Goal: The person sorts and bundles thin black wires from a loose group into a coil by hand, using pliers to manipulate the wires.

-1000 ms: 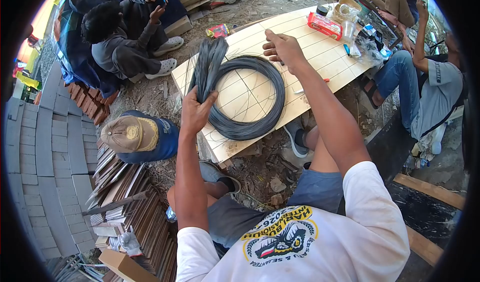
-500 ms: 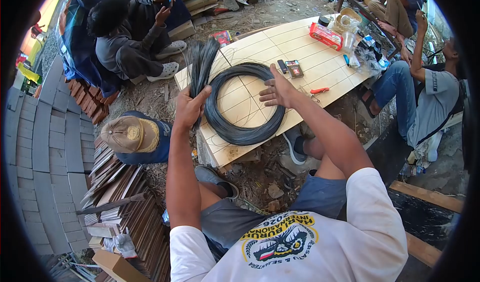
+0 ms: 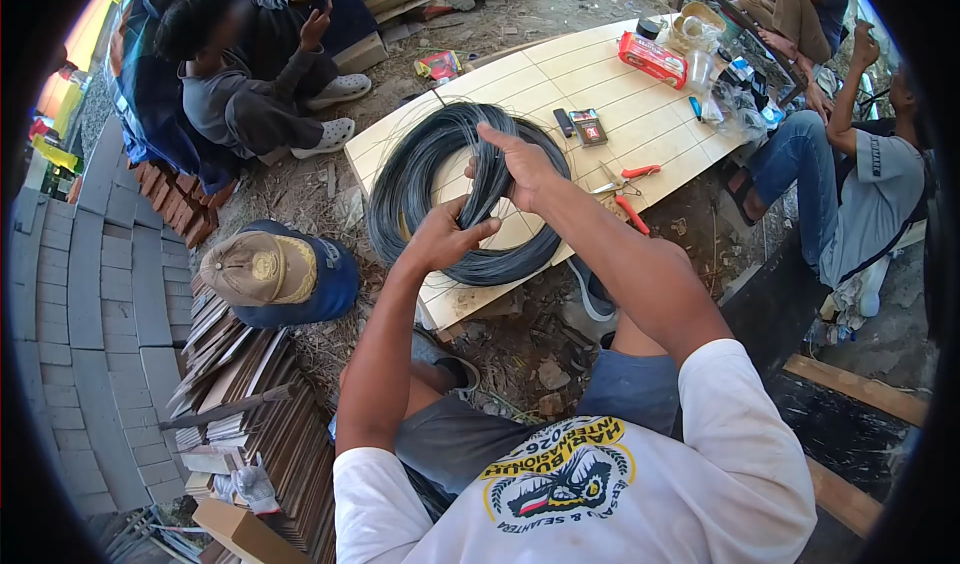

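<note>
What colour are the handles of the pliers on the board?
Red, clearest in the head view; the pliers lie right of the wire coil.

Pale slatted board (image 3: 545, 79), wire coil (image 3: 497, 264), red pliers (image 3: 640, 172), red packet (image 3: 650, 57)

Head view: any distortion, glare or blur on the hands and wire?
Head view: heavy fisheye, black vignette in the corners, board edges bow. Head view: even daylight, no blown glare on the board. Head view: left hand, right hand, the wire bundle they grip and the wire coil are sharp, no motion blur.
</note>
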A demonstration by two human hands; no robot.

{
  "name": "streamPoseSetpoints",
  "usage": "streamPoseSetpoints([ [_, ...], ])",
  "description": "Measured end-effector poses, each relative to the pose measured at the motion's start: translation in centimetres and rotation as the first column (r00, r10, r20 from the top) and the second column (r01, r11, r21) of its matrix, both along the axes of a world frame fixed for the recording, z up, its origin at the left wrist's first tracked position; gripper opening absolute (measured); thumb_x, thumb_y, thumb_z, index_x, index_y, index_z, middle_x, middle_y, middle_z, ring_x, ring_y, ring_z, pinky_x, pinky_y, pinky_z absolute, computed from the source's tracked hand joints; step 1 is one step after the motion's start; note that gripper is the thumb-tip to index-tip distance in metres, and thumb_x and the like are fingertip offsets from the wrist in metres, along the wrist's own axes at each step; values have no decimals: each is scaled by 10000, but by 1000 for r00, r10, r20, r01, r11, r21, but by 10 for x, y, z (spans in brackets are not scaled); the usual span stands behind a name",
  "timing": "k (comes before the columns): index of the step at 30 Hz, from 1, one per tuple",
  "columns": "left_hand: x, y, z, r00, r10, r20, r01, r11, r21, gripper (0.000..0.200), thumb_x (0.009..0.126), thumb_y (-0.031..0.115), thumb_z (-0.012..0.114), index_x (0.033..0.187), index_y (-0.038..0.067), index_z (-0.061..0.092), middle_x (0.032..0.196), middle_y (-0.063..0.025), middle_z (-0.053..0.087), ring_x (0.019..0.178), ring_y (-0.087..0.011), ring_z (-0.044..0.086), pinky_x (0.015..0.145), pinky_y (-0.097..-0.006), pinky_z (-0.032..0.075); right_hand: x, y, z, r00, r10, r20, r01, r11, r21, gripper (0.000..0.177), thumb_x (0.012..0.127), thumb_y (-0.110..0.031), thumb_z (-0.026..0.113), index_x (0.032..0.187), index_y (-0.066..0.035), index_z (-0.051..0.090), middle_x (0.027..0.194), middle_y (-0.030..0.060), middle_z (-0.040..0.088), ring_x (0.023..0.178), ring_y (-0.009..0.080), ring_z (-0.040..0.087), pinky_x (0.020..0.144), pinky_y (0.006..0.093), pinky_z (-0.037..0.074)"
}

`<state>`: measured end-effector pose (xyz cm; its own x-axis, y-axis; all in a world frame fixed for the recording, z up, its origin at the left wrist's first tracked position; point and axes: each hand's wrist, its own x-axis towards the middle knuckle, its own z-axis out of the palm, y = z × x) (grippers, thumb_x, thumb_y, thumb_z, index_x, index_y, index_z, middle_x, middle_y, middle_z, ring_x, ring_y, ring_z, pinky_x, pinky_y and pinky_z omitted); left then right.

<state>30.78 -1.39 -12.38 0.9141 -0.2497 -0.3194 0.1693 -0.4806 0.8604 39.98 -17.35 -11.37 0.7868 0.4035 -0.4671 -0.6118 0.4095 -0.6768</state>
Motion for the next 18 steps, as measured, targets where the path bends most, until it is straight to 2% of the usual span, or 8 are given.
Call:
streamPoseSetpoints([
  [3,2,5,-1,999,-49,-22,47,996,-76,491,878,396,715,1086,-35,605,860,-52,670,766,-134,637,726,-295,495,1,2,-8,998,-55,-12,55,998,-26,310,866,-273,760,978,-25,611,789,104,660,715,216,686,619,370,580],
  [5,3,12,-4,980,-57,-191,-37,889,-456,539,866,372,720,1156,-56,566,912,-67,682,824,-152,645,775,-296,495,2,3,-13,999,-42,13,42,996,-78,291,874,-260,749,965,-16,620,781,110,663,703,216,681,609,369,578],
  [7,2,11,4,974,-86,-211,-31,867,-497,578,855,349,728,1203,-69,533,931,-91,683,850,-162,648,791,-292,497,-1,4,-8,999,-39,-6,39,996,-74,261,883,-239,736,955,-14,624,786,120,667,696,220,678,604,369,576],
  [10,0,4,2,994,-107,23,108,993,-36,480,837,276,750,1135,-49,562,849,-94,669,793,-142,639,743,-290,497,-2,8,-8,994,-112,-5,112,993,-23,248,873,-187,735,928,34,638,757,148,672,590,229,664,507,384,564],
  [13,2,-4,6,999,-32,-39,35,997,63,388,832,257,758,1058,-5,580,774,-50,640,733,-116,613,694,-299,485,1,7,-6,995,-102,-22,102,995,-20,259,892,-221,715,948,18,634,779,143,672,605,225,668,527,378,561],
  [15,3,-1,11,1000,3,-24,-2,998,55,347,832,250,758,1008,7,585,755,-32,627,717,-101,591,681,-298,475,2,5,1,997,20,79,-20,1000,-4,362,944,-362,646,1014,-9,606,862,127,677,767,211,683,691,369,578],
  [17,5,5,18,999,35,-12,-35,998,48,308,831,242,758,959,18,589,736,-13,614,700,-85,569,667,-296,465,6,-1,14,989,87,117,-83,996,-35,461,940,-437,625,1059,7,595,902,131,678,817,210,680,735,364,569],
  [18,5,9,23,987,66,149,-69,998,15,297,826,233,759,955,14,605,743,-10,614,697,-79,552,666,-289,460,8,-4,19,976,154,153,-145,987,-66,562,936,-513,603,1104,24,585,943,135,679,867,208,678,780,360,559],
])
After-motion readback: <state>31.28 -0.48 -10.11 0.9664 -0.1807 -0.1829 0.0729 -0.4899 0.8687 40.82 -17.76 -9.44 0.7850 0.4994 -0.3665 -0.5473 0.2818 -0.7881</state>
